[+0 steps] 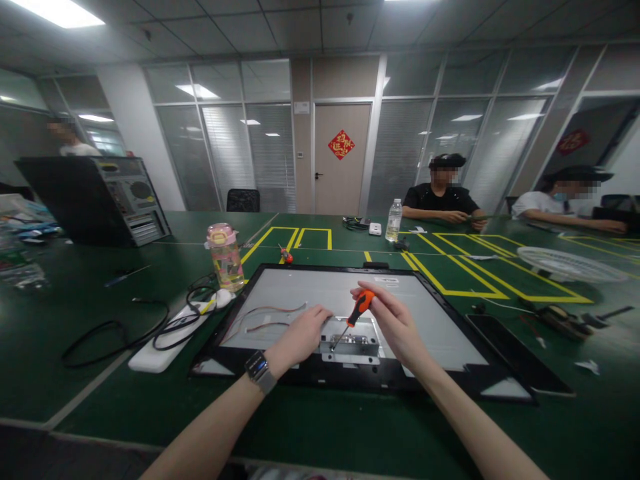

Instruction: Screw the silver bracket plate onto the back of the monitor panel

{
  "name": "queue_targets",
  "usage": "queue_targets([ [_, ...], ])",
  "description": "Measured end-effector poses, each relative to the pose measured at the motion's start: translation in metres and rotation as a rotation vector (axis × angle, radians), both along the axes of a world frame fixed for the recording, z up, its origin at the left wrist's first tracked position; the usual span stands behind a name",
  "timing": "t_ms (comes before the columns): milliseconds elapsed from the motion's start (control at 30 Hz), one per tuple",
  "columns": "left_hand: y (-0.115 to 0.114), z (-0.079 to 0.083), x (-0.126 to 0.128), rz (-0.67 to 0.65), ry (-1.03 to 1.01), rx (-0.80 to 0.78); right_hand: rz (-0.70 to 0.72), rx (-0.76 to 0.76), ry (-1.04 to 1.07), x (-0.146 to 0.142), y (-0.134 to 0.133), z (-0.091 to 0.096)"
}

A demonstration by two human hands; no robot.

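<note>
Orange-and-black in its grip, the screwdriver [361, 307] is slanting down and to the left above a large flat panel [305, 285], its shaft ending at the metal bracket [356, 349] near the panel's close edge; whether the tip is sitting in a screw head is too small to tell. The right hand [400, 327] is grasping the handle between thumb and fingers, near its upper end. The left hand [300, 339] is bending its fingers at the bracket's left side; whether they are pinching it or merely resting there cannot be told. The panel is lying flat on the green table [100, 393], grey back upward. In handling, the screwdriver is probably proving light and rigid, its thick handle offering the surest hold, its slim shaft a poorer one. The bracket is looking stiff, perhaps sharp-edged, and best steadied by its ends. The panel is likely behaving as a broad, fragile sheet, better taken with both hands by opposite sides of its black frame [360, 385], clear of the thin wires [270, 326].
</note>
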State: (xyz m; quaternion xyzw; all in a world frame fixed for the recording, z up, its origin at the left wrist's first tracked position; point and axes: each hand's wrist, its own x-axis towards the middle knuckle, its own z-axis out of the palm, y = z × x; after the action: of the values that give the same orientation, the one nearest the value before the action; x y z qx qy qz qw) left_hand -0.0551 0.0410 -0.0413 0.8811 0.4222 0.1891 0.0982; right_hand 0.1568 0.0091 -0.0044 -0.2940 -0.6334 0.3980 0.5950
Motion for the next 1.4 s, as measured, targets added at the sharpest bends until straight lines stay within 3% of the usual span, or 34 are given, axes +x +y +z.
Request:
queue_targets([
  [167,-0.001,0.0,0.0,-0.01,-0.014,0.01,-0.073,0.056,-0.021,0.001,0.0,0.003],
  [400,-0.001,0.0,0.0,-0.005,-0.014,0.013,-0.007,0.004,-0.037,0.004,0.0,0.003],
  [600,-0.003,0.004,0.0,-0.003,-0.003,0.003,-0.071,0.072,-0.083,0.0,-0.004,0.009],
  [900,-0.003,0.003,-0.001,-0.016,-0.023,0.013,0.037,0.086,-0.186,0.007,-0.009,0.016],
  [967,-0.002,0.002,-0.001,-0.016,-0.016,0.02,-0.007,0.106,-0.206,0.007,-0.007,0.014],
  [1100,-0.001,0.001,0.0,0.002,0.007,0.013,-0.256,0.223,-0.276,0.005,-0.004,0.01],
  [1167,-0.002,0.002,0.0,0.002,0.005,0.007,-0.317,0.266,-0.318,0.005,-0.004,0.01],
  [1333,-0.004,0.004,0.0,0.003,0.004,-0.013,-0.177,0.226,-0.27,0.004,-0.007,0.012],
  [1400,-0.004,0.005,0.0,-0.003,0.004,-0.007,-0.208,0.212,-0.256,0.003,-0.006,0.011],
])
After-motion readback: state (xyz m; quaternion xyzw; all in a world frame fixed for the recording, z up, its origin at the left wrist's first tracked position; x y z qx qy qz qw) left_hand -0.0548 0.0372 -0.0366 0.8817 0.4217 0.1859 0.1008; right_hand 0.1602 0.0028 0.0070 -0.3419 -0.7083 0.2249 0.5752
